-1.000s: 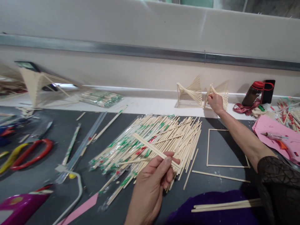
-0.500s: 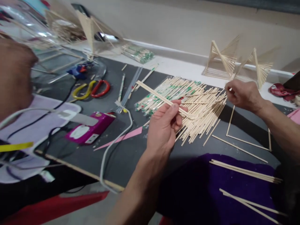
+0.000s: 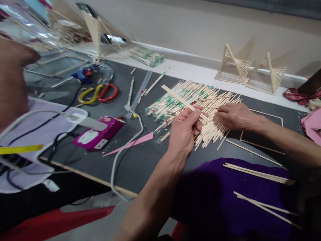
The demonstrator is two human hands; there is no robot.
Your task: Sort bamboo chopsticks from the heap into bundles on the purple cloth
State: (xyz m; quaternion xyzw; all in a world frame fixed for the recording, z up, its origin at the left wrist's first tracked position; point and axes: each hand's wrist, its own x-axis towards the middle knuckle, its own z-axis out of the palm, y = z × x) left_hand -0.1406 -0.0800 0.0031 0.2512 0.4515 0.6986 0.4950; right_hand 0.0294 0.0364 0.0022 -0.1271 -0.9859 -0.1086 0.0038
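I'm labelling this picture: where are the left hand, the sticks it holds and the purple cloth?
Left hand (image 3: 183, 128): head view, around the thumb's base.
Held sticks (image 3: 178, 98): head view, middle of their exposed length.
Purple cloth (image 3: 245, 186): head view, bare fabric.

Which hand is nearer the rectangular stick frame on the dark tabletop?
Right. The right hand is at the loose stick pile just left of the frame, its forearm crossing over it; the left hand is farther left, holding sticks.

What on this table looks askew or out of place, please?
A few loose sticks lie across the heap, against most others' direction. The white cord also runs over the near edge of the table, looking untidy.
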